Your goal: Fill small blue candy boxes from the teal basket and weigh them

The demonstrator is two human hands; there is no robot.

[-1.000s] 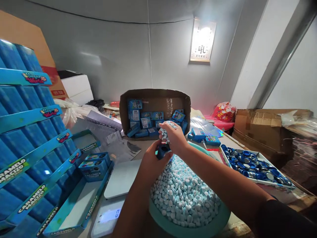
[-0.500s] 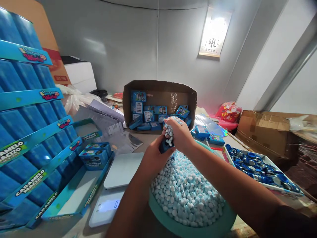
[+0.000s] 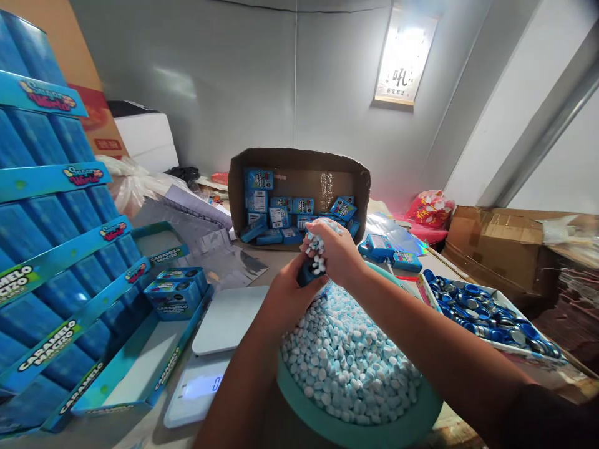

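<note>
Tablet candies (image 3: 317, 260) held at the mouth of a dark-blue container (image 3: 307, 275)

On the bench (image 3: 274, 260), a green basin (image 3: 355, 436) is heaped with more candies; a digital scale (image 3: 229, 321) is set to its left. Above the basin, the container is gripped by the left hand (image 3: 290, 292). A handful of candies is cupped in the right hand (image 3: 340, 248), close against the container; how many are inside cannot be told. Filling is judged to be in hand; next, gradual loosening of the right fingers is called for, with the container held steady.
</note>
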